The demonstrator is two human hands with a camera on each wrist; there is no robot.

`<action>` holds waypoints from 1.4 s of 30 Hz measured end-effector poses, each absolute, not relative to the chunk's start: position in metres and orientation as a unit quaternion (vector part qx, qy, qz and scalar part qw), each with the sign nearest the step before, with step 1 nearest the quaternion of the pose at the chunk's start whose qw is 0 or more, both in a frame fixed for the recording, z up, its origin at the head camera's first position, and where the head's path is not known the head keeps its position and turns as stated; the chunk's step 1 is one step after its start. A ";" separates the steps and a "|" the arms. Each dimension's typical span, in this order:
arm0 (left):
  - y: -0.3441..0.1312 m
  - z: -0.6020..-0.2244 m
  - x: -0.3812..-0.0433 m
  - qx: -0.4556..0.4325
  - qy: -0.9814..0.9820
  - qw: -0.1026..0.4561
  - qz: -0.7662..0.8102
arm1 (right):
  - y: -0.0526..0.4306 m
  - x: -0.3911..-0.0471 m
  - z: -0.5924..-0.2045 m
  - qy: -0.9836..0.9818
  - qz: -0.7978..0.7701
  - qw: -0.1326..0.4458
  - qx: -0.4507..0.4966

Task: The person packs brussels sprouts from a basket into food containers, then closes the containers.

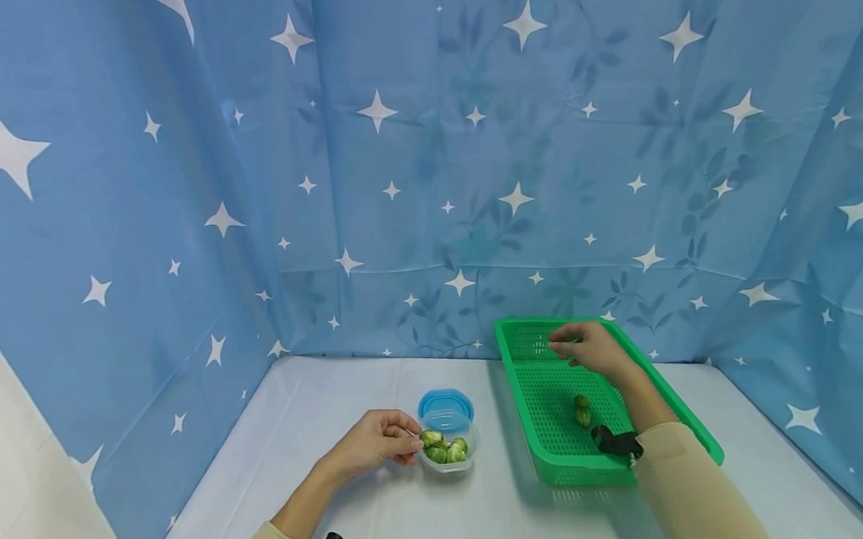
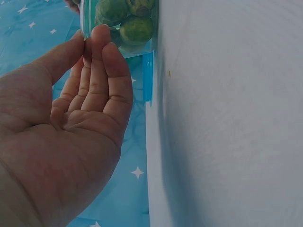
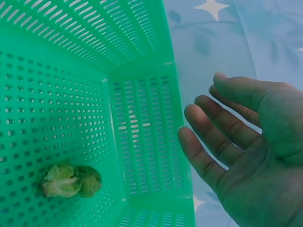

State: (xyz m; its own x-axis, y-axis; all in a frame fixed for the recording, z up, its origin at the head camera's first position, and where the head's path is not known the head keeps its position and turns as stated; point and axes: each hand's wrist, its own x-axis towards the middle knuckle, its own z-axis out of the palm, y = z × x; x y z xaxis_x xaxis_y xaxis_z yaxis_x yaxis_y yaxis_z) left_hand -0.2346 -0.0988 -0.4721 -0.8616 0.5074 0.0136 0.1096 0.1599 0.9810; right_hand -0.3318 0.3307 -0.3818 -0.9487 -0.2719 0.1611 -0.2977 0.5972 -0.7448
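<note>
Head view: left hand [image 1: 376,442] at the near-left edge of a clear container [image 1: 449,468], thumb and fingertips together, pinching its rim. Green sprouts [image 1: 437,454] sit inside, just right of the pinch. Blue lid [image 1: 445,400] is just beyond the container and partly overlapped by it from here. Left wrist view shows thumb tip and fingertips meeting at the container edge.

Right hand [image 1: 591,347] is above the far part of a green basket [image 1: 588,462]; fingers loosely bent, thumb apart from them in the right wrist view, nothing held. Basket sprouts [image 1: 582,412], a touching pair, lie on the basket floor on the person's side of that hand, well apart from its fingertips. Both container and basket on white table [image 1: 486,516]; starred blue curtain [image 1: 408,146] beyond both hands.
</note>
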 end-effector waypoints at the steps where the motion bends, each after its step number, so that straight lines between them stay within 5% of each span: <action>1: -0.099 -0.472 -0.235 0.208 0.744 0.162 0.614 | 0.331 -0.332 -0.382 -0.893 0.422 0.014 0.156; 42: -0.099 -0.473 -0.236 0.206 0.744 0.160 0.615 | 0.351 -0.331 -0.408 -0.929 0.358 -0.075 0.061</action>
